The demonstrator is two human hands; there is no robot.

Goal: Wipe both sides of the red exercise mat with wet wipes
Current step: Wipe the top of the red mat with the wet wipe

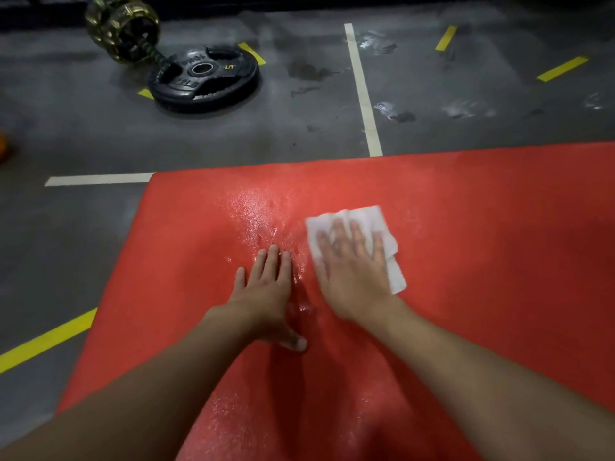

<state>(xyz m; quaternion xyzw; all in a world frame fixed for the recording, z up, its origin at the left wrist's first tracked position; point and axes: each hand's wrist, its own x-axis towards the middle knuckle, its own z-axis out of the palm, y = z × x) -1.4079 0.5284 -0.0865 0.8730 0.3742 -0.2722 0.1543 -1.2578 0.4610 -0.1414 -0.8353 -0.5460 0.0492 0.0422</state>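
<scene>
The red exercise mat (482, 201) lies flat on the grey floor and fills the lower right of the head view. A wet sheen shows on it around the middle. My right hand (352, 267) presses a white wet wipe (369, 216) flat onto the mat with straight, spread fingers; the wipe sticks out beyond the fingertips and at the right side of the hand. My left hand (266, 291) rests flat on the mat just left of it, fingers straight, thumb out, holding nothing.
A black weight plate (204, 78) lies on the floor at the back left, with a gold-and-black barbell end (123, 26) behind it. White lines (362, 91) and yellow tape marks (46, 341) cross the grey floor, which has wet patches at the back right.
</scene>
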